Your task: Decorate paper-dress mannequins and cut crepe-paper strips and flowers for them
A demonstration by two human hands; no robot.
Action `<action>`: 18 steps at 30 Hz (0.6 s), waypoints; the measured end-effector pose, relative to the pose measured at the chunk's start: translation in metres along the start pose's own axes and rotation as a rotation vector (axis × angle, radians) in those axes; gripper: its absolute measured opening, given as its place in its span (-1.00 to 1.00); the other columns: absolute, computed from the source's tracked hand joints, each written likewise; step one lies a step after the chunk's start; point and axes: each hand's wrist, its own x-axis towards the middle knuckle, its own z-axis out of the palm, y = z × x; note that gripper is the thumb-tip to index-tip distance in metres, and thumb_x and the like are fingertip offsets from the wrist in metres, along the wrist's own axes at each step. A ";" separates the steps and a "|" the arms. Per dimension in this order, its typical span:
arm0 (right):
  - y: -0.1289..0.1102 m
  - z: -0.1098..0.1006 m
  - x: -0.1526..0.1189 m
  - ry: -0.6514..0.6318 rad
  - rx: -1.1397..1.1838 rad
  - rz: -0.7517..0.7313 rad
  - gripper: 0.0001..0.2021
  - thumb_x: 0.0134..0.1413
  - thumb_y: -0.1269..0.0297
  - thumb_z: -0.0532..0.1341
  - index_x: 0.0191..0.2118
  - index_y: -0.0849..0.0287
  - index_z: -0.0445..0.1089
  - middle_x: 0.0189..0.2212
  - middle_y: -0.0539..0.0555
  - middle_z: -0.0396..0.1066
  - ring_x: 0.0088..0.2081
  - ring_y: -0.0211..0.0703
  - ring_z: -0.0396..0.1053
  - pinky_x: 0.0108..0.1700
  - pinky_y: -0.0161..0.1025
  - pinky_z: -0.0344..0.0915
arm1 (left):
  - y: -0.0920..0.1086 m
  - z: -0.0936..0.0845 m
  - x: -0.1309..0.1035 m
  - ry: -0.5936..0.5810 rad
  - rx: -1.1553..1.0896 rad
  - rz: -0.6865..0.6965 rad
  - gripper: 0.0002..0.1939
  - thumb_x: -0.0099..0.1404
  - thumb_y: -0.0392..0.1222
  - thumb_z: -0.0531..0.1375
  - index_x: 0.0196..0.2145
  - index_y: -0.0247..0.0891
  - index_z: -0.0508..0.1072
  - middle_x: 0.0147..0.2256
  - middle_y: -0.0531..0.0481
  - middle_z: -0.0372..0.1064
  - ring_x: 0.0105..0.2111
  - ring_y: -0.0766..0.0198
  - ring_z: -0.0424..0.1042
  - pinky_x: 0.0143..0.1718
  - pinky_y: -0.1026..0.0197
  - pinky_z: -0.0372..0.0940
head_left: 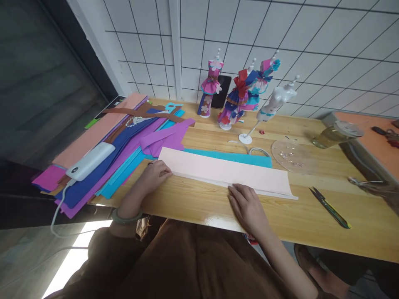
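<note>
A long pale pink sheet point(224, 168) lies across the wooden table, with a narrow white strip point(202, 179) along its near edge. My left hand point(155, 173) is at the sheet's left end, fingers pinched on the near corner. Near the middle of the same edge, my right hand point(246, 202) rests with its bent fingertips on the strip and its fingers close together. Whether that hand grips the edge or only presses on it is hard to tell. A turquoise sheet point(230, 157) shows from under the far side of the pink one.
Stacked coloured sheets point(124, 145) with a white power bank point(90, 161) lie left. Small dress forms point(238, 97) stand at the back beside a bare white one point(277, 101). Right are yellow-handled snips point(332, 209), a clear dish point(289, 155), a tape roll point(260, 152) and a cup point(336, 133).
</note>
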 end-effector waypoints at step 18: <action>0.001 0.000 0.001 0.032 0.020 -0.032 -0.67 0.14 0.26 0.05 0.02 0.19 0.28 -0.14 0.23 0.31 -0.08 0.01 0.25 -0.08 0.02 0.27 | -0.015 -0.004 0.000 0.048 0.074 -0.182 -0.76 0.16 -0.04 0.11 -0.50 -0.24 0.42 -0.38 -0.03 0.36 -0.29 0.19 0.30 -0.14 0.11 0.11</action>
